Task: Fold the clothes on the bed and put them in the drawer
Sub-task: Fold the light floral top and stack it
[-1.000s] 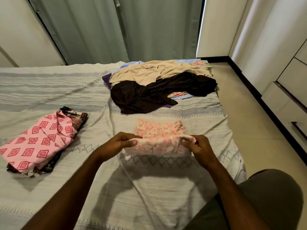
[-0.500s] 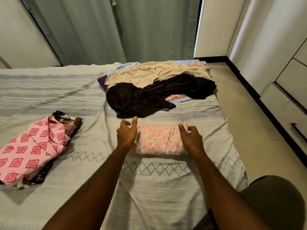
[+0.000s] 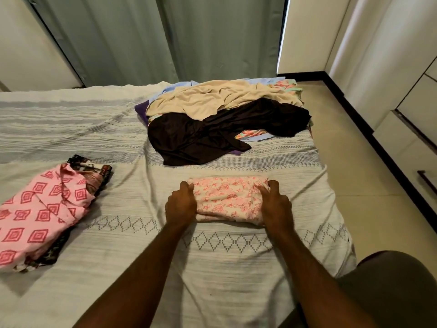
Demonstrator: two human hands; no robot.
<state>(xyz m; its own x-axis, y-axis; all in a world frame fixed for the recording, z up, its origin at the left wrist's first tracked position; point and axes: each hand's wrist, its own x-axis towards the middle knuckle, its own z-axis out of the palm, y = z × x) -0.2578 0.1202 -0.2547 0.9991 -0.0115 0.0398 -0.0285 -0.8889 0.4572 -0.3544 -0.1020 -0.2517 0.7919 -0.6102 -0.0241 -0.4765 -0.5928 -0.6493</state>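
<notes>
Folded floral garment (image 3: 227,200): cream cloth with pink-red flower print, a compact soft-edged rectangle lying flat on the bed (image 3: 212,268) near its right edge. Left hand (image 3: 181,203) grips its left end, fingers curled over the edge; right hand (image 3: 275,204) grips the right end the same way. Bedspread is pale, ribbed weave with a dark diamond border. Far side: unfolded pile (image 3: 224,121), limp beige cloth over dark brown, with blue, purple and printed scraps mostly hidden beneath. Left: folded stack (image 3: 40,214), pink diamond print on top, dark patterned pieces under it, partly cut off by the frame edge.
</notes>
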